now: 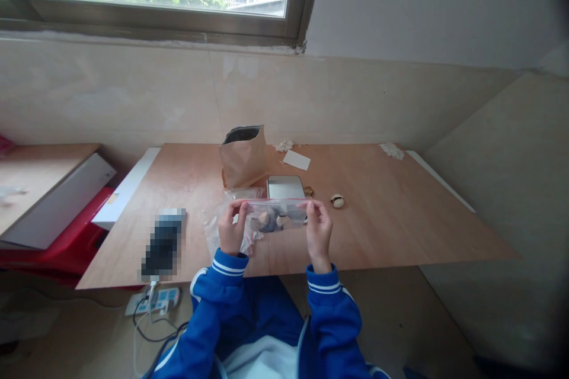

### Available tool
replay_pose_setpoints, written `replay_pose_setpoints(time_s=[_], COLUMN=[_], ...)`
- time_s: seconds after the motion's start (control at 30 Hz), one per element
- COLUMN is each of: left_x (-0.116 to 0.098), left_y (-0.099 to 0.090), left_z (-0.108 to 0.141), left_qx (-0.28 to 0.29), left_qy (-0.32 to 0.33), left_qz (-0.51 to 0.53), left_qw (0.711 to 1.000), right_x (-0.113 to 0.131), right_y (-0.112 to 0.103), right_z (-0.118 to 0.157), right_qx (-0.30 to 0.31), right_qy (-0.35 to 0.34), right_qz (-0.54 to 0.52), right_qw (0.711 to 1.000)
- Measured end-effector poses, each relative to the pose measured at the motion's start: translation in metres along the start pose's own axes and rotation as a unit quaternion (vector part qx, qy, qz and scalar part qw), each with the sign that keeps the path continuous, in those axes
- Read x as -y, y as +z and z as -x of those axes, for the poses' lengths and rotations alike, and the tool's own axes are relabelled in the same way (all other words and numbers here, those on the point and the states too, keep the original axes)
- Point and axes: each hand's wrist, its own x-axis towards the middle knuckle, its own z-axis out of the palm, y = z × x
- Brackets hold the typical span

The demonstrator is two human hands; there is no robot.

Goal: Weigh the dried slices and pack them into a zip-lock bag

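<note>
At far left of the brown pouch [242,160], a second table [44,169] stands over a red piece [40,263]. Nearer the pouch, a pixelated device [163,244] lies on the wooden tabletop [373,237], its cable running down past a power strip [171,296] below the edge. A window [178,15], framing trees and tall buildings, opens above the pouch in a pale wall [155,89]. The pouch stands upright and open near the tabletop's back edge.

In front of it, loose clear bags [212,234] spread beneath a person's left hand [232,228], thumb and fingers pinched on one end of a clear zip bag [296,212]. The right hand [319,228] pinches the other end, stretching it level in front of the pouch and slightly to its right; the contents appear to be dark and tan pieces. Right of the pouch sit a silver-topped box [284,186], white card [296,160] and crumpled tissue [283,146]; farther right, a round shell-like piece [337,201], then more tissue [392,151].
</note>
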Motion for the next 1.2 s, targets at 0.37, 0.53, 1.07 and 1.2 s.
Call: replay_pose_setpoints(time_s=[0.37, 0.53, 1.07, 1.2], left_x=[-0.008, -0.004, -0.007, -0.003], left_y=[0.015, 0.010, 0.007, 0.003], left_z=[0.007, 0.005, -0.002, -0.003], left_qx=[-0.009, 0.047, 0.011, 0.017], left_qy=[-0.060, -0.081, -0.093, -0.097], left_qz=[0.107, 0.110, 0.144, 0.138], left_qw=[0.992, 0.990, 0.985, 0.986], right_x=[0.001, 0.000, 0.010, 0.009], right_y=[0.016, 0.012, 0.011, 0.008], right_z=[0.010, 0.008, 0.011, 0.012], right_qx=[0.027, 0.036, 0.117, 0.101], right_qy=[0.092, 0.104, 0.034, 0.019], right_qz=[-0.090, -0.108, -0.028, -0.010], right_qw=[0.991, 0.988, 0.992, 0.995])
